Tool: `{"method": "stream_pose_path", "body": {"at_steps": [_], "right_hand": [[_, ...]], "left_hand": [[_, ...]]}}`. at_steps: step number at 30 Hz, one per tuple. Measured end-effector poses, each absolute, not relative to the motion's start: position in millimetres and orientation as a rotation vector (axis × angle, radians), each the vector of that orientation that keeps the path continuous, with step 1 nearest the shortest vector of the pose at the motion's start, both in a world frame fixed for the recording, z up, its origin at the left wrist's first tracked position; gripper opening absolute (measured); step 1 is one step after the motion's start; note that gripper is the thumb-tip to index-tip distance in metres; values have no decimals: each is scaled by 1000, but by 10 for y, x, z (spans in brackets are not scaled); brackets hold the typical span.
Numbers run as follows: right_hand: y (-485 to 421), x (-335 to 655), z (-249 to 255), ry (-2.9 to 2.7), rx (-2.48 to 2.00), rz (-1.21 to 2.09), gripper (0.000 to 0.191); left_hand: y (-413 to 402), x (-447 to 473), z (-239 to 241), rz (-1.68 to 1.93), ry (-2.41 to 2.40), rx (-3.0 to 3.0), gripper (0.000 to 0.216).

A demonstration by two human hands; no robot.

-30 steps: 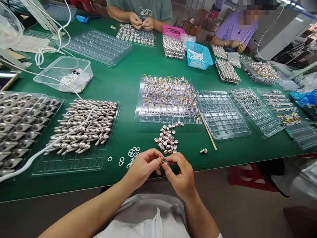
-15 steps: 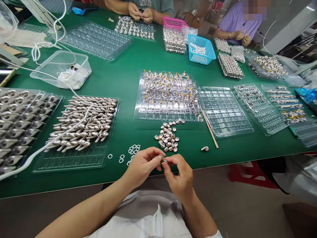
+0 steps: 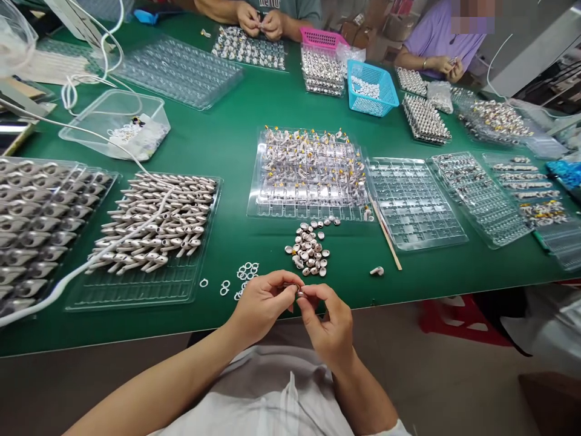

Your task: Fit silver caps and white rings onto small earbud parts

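My left hand [image 3: 263, 303] and my right hand [image 3: 327, 322] meet at the near edge of the green table [image 3: 227, 145], fingertips pinched together on one small metallic cap [image 3: 299, 292]. Just beyond them lies a loose pile of the same small caps [image 3: 308, 245]. To its left are several white rings [image 3: 242, 278]. A single white earbud piece [image 3: 376, 270] lies to the right of the pile, near a thin wooden stick [image 3: 385, 232].
A clear tray of small assembled parts [image 3: 311, 172] sits behind the pile, an empty tray [image 3: 411, 203] to its right. Trays of earbud stems [image 3: 154, 227] fill the left. Two other people work at the far edge beside pink [image 3: 320, 39] and blue baskets [image 3: 370, 91].
My hands have stayed together on the small cap, with the fingers shifting slightly around it. The view has tilted a little; nothing on the table has moved.
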State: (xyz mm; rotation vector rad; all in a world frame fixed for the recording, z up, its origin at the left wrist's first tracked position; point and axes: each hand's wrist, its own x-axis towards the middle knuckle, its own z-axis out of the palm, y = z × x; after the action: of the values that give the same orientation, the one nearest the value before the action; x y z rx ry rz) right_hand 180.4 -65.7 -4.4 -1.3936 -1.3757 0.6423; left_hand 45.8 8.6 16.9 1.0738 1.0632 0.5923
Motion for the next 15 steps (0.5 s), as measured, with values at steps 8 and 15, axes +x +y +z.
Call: {"method": "stream_pose_path", "body": {"at_steps": [8,15], "right_hand": [[-649,1853,-60,-1014,-1451,994,11],[-622,1920,-63,-909,-1400,1115,16]], "left_hand": [[99,429,170,546,1040,1059,22],[150,413,198,505,961,1020,29]]}}
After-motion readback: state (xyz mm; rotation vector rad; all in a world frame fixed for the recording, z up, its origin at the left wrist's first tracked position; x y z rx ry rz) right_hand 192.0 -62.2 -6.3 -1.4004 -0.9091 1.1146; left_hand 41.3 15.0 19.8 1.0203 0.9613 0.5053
